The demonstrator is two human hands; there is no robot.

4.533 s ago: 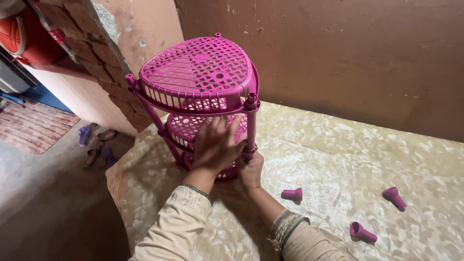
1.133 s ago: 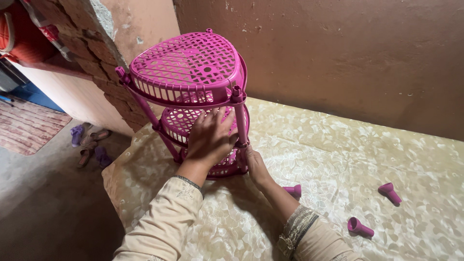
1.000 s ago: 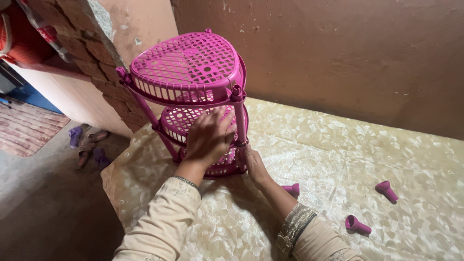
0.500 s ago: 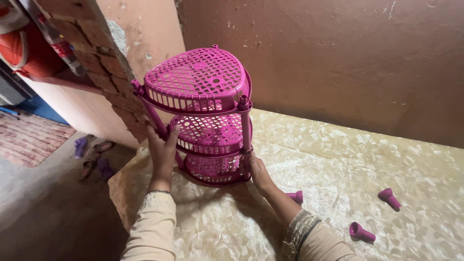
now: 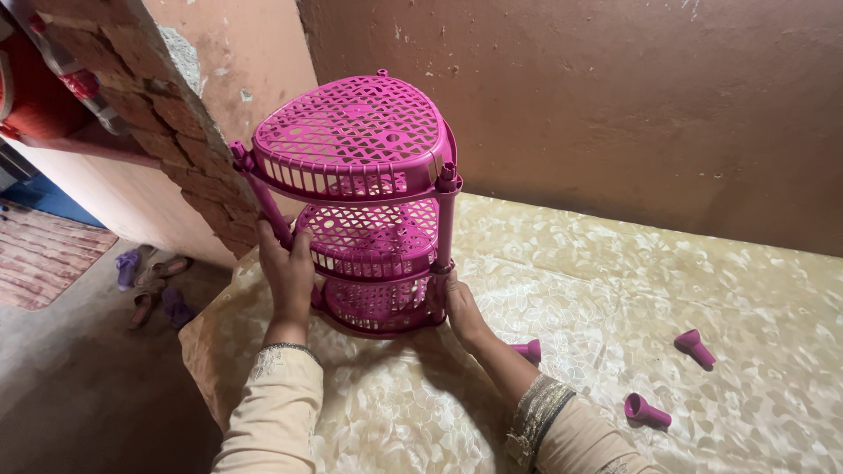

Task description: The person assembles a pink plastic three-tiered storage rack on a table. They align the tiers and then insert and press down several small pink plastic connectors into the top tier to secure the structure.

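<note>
A pink plastic three-tier rack (image 5: 360, 149) with perforated shelves stands upright on a table covered in a cream patterned cloth (image 5: 615, 290). My left hand (image 5: 285, 276) grips the rack's left post near the lower tiers. Around the base of the front right post, my right hand (image 5: 461, 307) holds the bottom tier (image 5: 378, 307). Three loose pink foot caps lie on the cloth to the right: one (image 5: 529, 350) beside my right forearm, one (image 5: 645, 410) nearer the front, one (image 5: 694, 345) further right.
A brown plastered wall (image 5: 615, 105) runs behind the table. A bare brick pillar (image 5: 149, 114) stands at the left. Below left is a concrete floor with several sandals (image 5: 149, 281) and a striped mat (image 5: 44, 263).
My left hand has left the middle shelf's front and moved to the left post. The rack stays upright; my right hand stays at its base.
</note>
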